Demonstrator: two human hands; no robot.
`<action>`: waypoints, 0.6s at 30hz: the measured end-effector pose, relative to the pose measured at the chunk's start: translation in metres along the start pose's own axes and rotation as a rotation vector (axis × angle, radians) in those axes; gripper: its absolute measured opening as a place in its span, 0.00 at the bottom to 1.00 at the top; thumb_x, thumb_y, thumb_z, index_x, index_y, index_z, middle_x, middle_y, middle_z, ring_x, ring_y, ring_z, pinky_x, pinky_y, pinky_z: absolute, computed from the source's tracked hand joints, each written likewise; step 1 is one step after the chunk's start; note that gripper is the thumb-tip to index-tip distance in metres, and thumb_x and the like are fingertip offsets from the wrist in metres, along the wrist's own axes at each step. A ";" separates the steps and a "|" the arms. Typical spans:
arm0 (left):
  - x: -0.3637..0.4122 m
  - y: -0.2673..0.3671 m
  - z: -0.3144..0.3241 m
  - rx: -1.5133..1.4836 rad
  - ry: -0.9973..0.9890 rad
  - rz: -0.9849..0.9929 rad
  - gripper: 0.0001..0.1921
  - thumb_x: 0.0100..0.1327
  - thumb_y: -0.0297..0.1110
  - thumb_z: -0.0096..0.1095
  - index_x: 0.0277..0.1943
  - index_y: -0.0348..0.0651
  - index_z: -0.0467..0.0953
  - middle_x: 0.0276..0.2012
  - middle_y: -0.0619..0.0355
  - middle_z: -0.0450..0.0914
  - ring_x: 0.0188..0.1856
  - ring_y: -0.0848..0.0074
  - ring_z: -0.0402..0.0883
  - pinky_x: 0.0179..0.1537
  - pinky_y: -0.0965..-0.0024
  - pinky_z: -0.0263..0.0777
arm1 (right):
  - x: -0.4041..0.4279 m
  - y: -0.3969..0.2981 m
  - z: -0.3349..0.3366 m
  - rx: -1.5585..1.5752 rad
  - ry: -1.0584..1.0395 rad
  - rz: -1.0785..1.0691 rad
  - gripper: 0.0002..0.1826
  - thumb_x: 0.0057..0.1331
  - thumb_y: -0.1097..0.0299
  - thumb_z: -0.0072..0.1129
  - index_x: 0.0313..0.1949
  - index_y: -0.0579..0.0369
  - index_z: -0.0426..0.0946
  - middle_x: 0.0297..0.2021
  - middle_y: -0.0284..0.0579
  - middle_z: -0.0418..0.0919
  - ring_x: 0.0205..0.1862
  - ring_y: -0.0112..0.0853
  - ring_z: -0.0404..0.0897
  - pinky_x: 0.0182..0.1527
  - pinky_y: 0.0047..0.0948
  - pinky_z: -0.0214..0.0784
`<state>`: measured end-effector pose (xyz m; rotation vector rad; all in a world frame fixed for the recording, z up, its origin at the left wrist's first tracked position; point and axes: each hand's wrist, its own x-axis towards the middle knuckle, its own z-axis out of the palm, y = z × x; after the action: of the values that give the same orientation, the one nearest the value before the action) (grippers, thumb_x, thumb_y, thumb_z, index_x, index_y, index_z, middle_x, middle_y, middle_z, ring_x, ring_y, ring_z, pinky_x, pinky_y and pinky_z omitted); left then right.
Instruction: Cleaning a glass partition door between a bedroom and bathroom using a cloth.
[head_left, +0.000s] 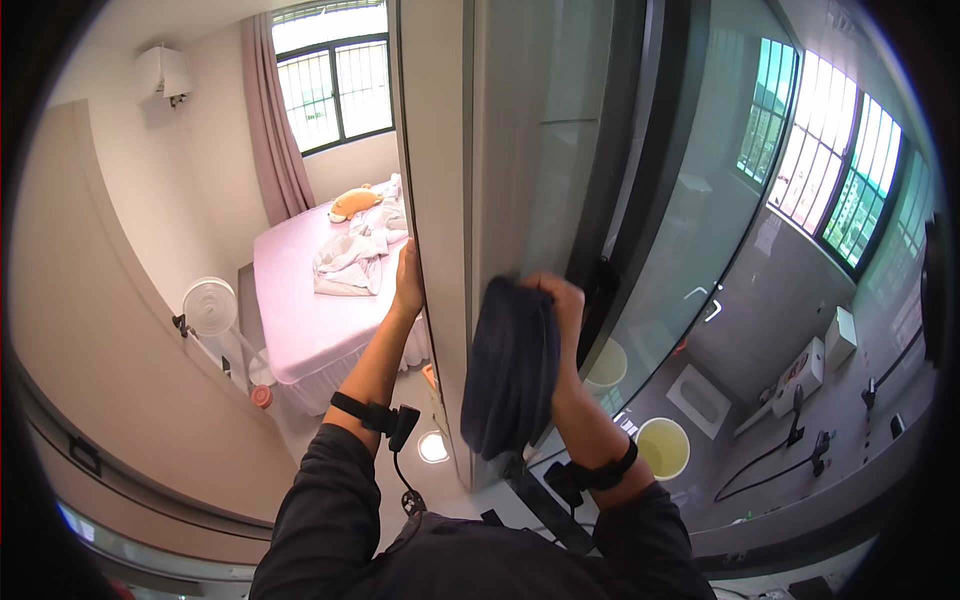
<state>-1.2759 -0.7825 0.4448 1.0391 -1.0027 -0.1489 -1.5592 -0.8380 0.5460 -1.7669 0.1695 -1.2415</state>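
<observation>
A folded dark blue cloth (510, 367) hangs from my right hand (561, 294), in front of the tall glossy grey panel (517, 172). The hand and the cloth's top are slightly blurred, and I cannot tell whether the cloth touches the panel. My left hand (409, 281) lies against the left edge of the beige door frame (442, 225), on the bedroom side. Its fingers are mostly hidden, so their grip does not show. Both forearms wear black straps with small devices.
A bed (300, 330) and a white standing fan (210, 306) are on the left, beyond a beige door (127, 315). To the right, past a glass door (675, 225), stand a yellowish bucket (663, 448) and a squat toilet (699, 400). A cable hangs below my left forearm.
</observation>
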 end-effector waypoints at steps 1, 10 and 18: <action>-0.001 0.003 -0.001 0.018 0.013 0.020 0.35 0.86 0.56 0.27 0.78 0.34 0.61 0.71 0.49 0.72 0.72 0.66 0.71 0.73 0.63 0.64 | 0.013 -0.013 0.004 0.043 0.000 -0.039 0.02 0.56 0.80 0.63 0.29 0.64 0.80 0.22 0.33 0.77 0.30 0.16 0.76 0.32 0.23 0.69; -0.004 0.004 0.001 0.019 -0.030 0.080 0.35 0.86 0.57 0.27 0.78 0.34 0.60 0.71 0.50 0.72 0.71 0.67 0.71 0.72 0.62 0.65 | -0.003 -0.006 0.007 0.110 -0.025 0.017 0.02 0.58 0.81 0.61 0.31 0.65 0.81 0.25 0.33 0.80 0.31 0.17 0.79 0.33 0.21 0.70; -0.003 0.009 0.003 0.036 0.034 0.023 0.36 0.86 0.57 0.27 0.76 0.33 0.63 0.67 0.49 0.76 0.67 0.66 0.75 0.70 0.63 0.68 | -0.007 -0.003 0.015 0.073 -0.004 0.040 0.03 0.57 0.83 0.61 0.32 0.65 0.81 0.25 0.35 0.81 0.31 0.17 0.79 0.34 0.21 0.70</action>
<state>-1.2827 -0.7782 0.4504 1.0590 -0.9894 -0.0944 -1.5518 -0.8236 0.5433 -1.6958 0.1543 -1.2012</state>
